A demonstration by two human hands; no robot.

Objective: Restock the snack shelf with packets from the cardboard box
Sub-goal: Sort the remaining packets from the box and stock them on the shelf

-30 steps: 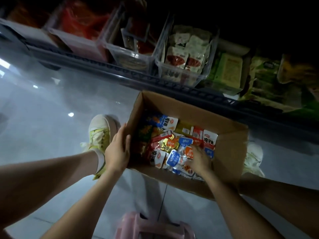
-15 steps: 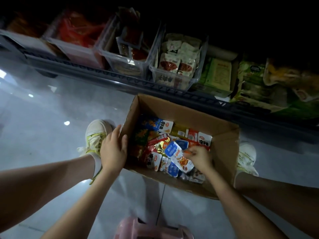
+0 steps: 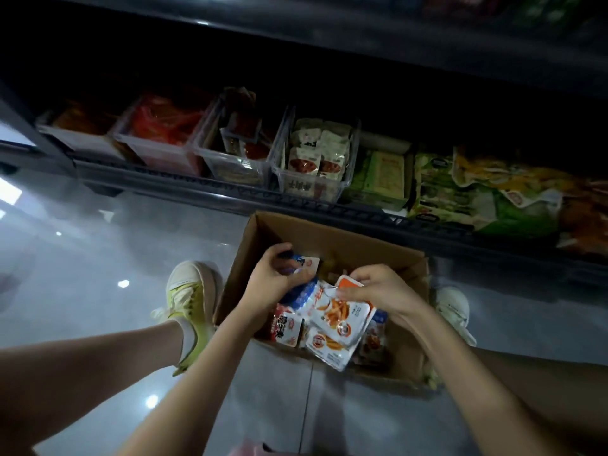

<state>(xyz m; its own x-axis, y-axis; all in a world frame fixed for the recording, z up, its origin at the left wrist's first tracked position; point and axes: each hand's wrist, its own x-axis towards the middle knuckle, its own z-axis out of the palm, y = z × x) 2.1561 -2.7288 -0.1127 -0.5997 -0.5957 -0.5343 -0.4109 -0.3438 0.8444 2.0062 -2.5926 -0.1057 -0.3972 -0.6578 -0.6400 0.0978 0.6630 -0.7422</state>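
An open cardboard box (image 3: 332,236) stands on the floor in front of the low snack shelf (image 3: 230,189). Small snack packets fill it. My left hand (image 3: 274,281) is over the box's left part and grips a blue and white packet (image 3: 304,263). My right hand (image 3: 378,287) pinches the top of an orange and white packet (image 3: 342,315), lifted above the others, with more packets hanging under it. A red packet (image 3: 284,327) lies by the near wall.
Clear plastic bins (image 3: 309,189) with red and white packets line the shelf. Green bags (image 3: 460,192) lie to the right. My shoes (image 3: 187,291) flank the box on the grey tiled floor. A pink stool (image 3: 250,449) shows at the bottom edge.
My left hand left the box's outer wall and went inside to grip a packet. My right hand lifted orange and white packets out of the pile. The view tilted up.
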